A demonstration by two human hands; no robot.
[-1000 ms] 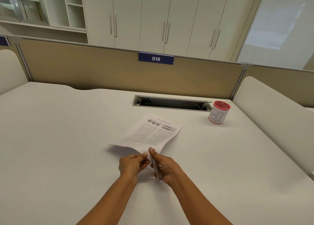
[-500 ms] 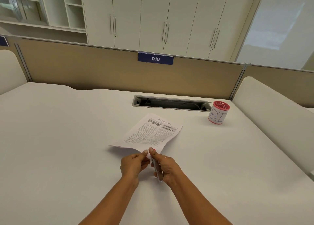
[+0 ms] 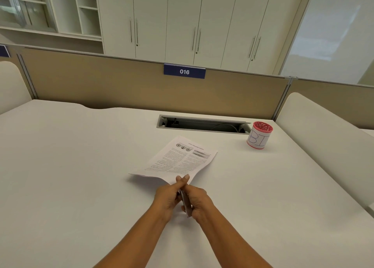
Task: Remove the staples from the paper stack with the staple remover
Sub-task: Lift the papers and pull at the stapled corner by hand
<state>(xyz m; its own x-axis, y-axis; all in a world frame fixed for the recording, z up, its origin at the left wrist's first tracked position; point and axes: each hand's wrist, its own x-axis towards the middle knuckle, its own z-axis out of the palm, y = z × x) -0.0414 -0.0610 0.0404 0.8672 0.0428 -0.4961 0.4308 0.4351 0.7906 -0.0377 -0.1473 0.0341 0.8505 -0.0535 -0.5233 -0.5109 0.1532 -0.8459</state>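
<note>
White printed paper stack at desk centre, left hand grip pinching its six o'clock corner, right hand grip clenched on slim dark staple remover, tip apparently hidden, red cup at two o'clock

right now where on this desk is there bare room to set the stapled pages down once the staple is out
Widest bare patch: the desk left of the paper stack, out to the left edge. A smaller strip lies right of the stack, below the red cup. It is crowded where the left hand and right hand meet at the near corner, and behind by the cable slot.
</note>
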